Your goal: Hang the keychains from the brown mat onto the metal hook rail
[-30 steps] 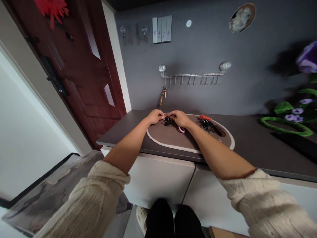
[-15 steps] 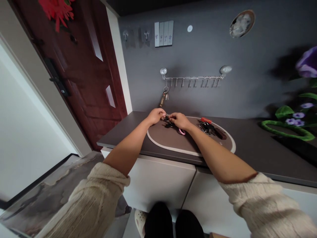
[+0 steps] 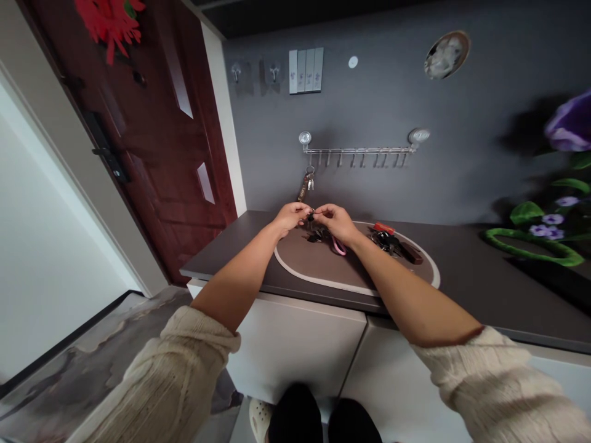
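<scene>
Both hands meet over the left end of an oval brown mat [image 3: 323, 264] on a dark cabinet top. My left hand [image 3: 290, 216] and my right hand [image 3: 336, 221] each pinch a bunch of dark keys [image 3: 316, 232] held just above the mat; a pink loop [image 3: 339, 247] hangs from it under my right hand. A second bunch of keys with a red tag [image 3: 390, 237] lies on the mat's right part. On the wall behind, a metal hook rail [image 3: 360, 149] carries one key set with a brown fob [image 3: 305, 183] on its leftmost hook.
A dark red door [image 3: 152, 141] stands at the left with a black handle. A green ring dish and purple flowers [image 3: 549, 237] sit at the right of the cabinet top [image 3: 484, 283]. Light switches [image 3: 305, 71] and two small hooks are higher on the grey wall.
Both hands have lifted the key bunch slightly off the mat and drawn closer together. The view has tilted down a little.
</scene>
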The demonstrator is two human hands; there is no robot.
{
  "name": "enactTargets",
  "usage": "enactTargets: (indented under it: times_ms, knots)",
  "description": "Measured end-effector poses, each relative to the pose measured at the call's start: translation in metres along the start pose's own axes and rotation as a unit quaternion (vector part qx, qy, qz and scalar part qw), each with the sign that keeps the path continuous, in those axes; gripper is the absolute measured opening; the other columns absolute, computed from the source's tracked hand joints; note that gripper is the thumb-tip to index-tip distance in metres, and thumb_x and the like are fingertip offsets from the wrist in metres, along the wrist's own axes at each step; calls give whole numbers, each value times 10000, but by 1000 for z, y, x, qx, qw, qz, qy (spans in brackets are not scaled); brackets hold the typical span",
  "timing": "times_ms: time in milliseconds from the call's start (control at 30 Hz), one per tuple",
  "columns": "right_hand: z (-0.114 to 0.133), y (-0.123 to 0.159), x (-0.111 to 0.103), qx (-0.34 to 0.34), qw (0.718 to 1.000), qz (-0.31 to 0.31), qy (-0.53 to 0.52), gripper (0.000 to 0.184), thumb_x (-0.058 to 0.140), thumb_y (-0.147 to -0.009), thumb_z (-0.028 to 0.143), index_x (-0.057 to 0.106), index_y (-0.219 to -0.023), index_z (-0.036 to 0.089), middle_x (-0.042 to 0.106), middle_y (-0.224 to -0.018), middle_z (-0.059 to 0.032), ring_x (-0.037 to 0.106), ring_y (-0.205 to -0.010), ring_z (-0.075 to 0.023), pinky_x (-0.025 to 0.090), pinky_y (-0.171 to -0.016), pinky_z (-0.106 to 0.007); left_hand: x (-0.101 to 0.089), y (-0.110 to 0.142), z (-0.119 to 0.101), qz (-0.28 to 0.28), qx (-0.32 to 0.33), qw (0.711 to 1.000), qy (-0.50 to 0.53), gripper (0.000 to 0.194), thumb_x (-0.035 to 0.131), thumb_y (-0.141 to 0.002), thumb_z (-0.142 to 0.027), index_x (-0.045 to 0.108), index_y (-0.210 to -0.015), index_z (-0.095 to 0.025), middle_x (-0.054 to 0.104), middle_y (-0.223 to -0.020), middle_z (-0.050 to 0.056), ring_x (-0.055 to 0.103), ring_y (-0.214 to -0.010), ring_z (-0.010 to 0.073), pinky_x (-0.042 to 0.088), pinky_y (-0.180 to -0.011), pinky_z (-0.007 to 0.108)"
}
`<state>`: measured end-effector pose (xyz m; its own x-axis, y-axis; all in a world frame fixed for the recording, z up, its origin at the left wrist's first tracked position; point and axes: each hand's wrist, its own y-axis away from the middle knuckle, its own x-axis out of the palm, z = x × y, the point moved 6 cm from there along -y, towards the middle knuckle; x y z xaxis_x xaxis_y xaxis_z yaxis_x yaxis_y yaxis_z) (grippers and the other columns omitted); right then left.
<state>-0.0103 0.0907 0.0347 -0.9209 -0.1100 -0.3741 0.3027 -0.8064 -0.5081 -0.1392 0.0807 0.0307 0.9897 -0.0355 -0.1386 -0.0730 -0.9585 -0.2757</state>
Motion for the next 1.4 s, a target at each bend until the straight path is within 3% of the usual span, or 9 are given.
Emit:
enactTargets:
  times_ms: [467, 767, 967, 1133, 1400]
  knots:
    - [5, 4, -2, 18, 997, -12, -74, 263, 584, -638, 360, 604, -756, 126, 608, -707, -23, 510, -608, -90, 405, -609, -225, 7, 2, 6, -3, -46, 994, 96, 109, 551, -727, -212, 604, -795, -145, 596, -750, 25, 509, -608, 48, 394, -571, 180]
    - [6, 0, -13, -16, 998, -55, -26, 267, 548, -662, 379, 590, -750, 130, 604, -726, -23, 517, -654, -101, 402, -657, -233, 4, -1, 2, -36, 12, 998, 44, 211, 569, -698, -274, 616, -848, -133, 609, -775, 44, 500, -609, 59, 381, -520, 168]
    - [1, -3, -19, 41, 991, -84, -99, 265, 550, -653, 403, 548, -740, 152, 564, -675, 2, 506, -606, -89, 431, -612, -229, 0, 0, 0, -84, 23, 996, -29, 199, 533, -705, -278, 614, -810, -129, 604, -727, 39, 495, -593, 74, 371, -503, 176]
    - [14, -20, -23, 77, 970, -108, -206, 185, 588, -656, 321, 517, -707, 159, 544, -676, 10, 533, -627, -82, 474, -630, -241, 2, -2, 1, -84, 50, 992, -83, 171, 525, -698, -253, 610, -756, -118, 578, -640, 20, 471, -547, 75, 366, -508, 191]
    - [40, -67, -28, 105, 947, -161, -257, 70, 498, -745, 170, 502, -676, 156, 535, -618, 15, 550, -592, -62, 506, -630, -243, 4, -9, 9, -79, 74, 985, -132, 143, 511, -701, -237, 608, -706, -133, 580, -609, 5, 484, -525, 80, 379, -537, 206]
